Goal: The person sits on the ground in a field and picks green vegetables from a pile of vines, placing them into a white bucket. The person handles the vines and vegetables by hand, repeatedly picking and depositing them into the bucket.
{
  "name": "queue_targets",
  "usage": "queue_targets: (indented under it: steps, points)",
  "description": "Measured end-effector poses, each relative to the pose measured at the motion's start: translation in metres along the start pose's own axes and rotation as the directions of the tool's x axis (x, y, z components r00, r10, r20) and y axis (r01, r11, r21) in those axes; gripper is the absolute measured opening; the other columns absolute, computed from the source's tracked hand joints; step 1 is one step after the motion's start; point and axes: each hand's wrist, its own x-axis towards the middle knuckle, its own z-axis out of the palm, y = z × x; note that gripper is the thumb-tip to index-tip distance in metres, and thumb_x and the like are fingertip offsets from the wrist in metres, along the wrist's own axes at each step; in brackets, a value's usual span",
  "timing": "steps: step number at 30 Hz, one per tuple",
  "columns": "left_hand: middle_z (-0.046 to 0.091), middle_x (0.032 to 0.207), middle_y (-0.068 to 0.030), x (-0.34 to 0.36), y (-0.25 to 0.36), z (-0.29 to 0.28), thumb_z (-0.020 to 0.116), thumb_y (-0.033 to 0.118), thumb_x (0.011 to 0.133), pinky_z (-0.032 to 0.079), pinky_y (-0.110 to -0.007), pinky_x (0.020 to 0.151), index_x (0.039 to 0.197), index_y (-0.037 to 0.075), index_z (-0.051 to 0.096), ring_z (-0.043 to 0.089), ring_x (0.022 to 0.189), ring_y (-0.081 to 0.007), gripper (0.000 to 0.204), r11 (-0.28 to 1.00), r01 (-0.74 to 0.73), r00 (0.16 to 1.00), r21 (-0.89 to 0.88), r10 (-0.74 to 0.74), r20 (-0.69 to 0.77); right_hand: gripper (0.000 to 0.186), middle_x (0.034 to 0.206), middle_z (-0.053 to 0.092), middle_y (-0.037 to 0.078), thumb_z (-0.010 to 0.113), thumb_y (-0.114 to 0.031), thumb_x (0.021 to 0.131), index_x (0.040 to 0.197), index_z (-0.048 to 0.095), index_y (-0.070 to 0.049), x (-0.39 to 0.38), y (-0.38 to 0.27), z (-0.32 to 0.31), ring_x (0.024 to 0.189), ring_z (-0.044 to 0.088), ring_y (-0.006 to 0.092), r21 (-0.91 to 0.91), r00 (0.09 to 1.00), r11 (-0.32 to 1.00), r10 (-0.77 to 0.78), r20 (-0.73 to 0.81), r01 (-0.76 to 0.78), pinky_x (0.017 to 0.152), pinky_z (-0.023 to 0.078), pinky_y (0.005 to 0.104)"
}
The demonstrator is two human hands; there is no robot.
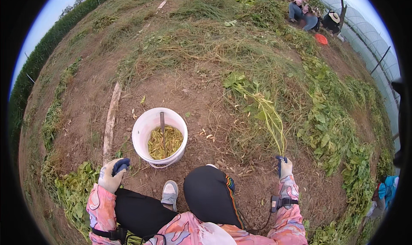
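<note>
My right hand [284, 167], in a white glove with dark blue fingers, is closed on the ends of a bunch of long yellow-green plant stems [271, 118]. The stems reach away from me, and their leafy tops lie on cut grass. Beside my left knee, my left hand [112, 175], gloved the same way, has its fingers curled; whatever they may hold is hidden. Ahead of it stands a white bucket [140, 131] partly filled with yellow-green pods [174, 142]. A narrow brown stick [162, 127] stands up in the bucket.
A pale wooden strip [112, 120] lies on the soil left of the bucket. Leafy plants [328, 137] form a row at my right, with more leaves [79, 191] at my left. Two people [304, 11] crouch far right near a red basin [321, 39] and plastic tunnels.
</note>
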Motion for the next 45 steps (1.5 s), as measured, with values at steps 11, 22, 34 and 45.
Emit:
queue_targets:
  steps: [11,22,34,45]
  points:
    - [0.065,0.101,-0.0107,-0.002,-0.009,0.0,0.055,-0.01,0.078,0.048,-0.026,0.086,0.108,-0.005,0.059,0.063,0.094,-0.0157,0.031,0.996,-0.058,0.998,-0.072,0.057,-0.007,0.033,0.053,0.037,-0.006,0.047,-0.026,0.095,0.111,0.061,0.0,-0.06,-0.054,-0.012,0.04,0.032,0.0054,0.271,0.978,0.962,-0.037,0.204,-0.021,0.036,0.024,0.0216]
    - [0.066,0.101,-0.0089,0.003,-0.005,0.004,0.059,-0.008,0.078,0.047,-0.025,0.086,0.108,-0.003,0.06,0.062,0.094,-0.0143,0.031,0.993,-0.121,0.992,-0.013,0.121,-0.023,0.039,0.052,0.035,-0.005,0.051,-0.029,0.095,0.116,0.055,0.003,-0.059,-0.088,-0.014,0.039,0.031,0.0062,0.315,0.949,0.945,-0.175,0.261,0.087,0.036,0.023,0.0228]
    - [0.065,0.09,-0.0115,0.031,0.033,-0.001,0.064,0.006,0.078,0.049,-0.03,0.076,0.106,0.006,0.064,0.064,0.082,-0.0205,0.028,0.933,-0.288,0.945,0.216,0.24,0.222,0.026,0.085,0.065,0.003,0.061,0.0,0.084,0.111,0.062,-0.003,-0.047,-0.073,0.01,0.069,0.054,0.0078,-0.226,0.829,0.807,-0.559,0.007,0.546,0.061,0.043,0.0226]
    - [0.068,0.085,-0.0061,0.162,0.079,0.162,0.051,0.022,0.091,0.049,-0.028,0.051,0.107,0.009,0.063,0.062,0.063,-0.0131,0.024,0.988,0.144,0.862,-0.054,-0.098,0.497,0.025,0.091,0.067,0.012,0.064,-0.002,0.082,0.107,0.061,0.0,-0.078,-0.021,-0.026,0.081,0.063,0.0188,-0.422,0.803,0.727,-0.596,0.005,0.542,0.075,0.048,0.0294]
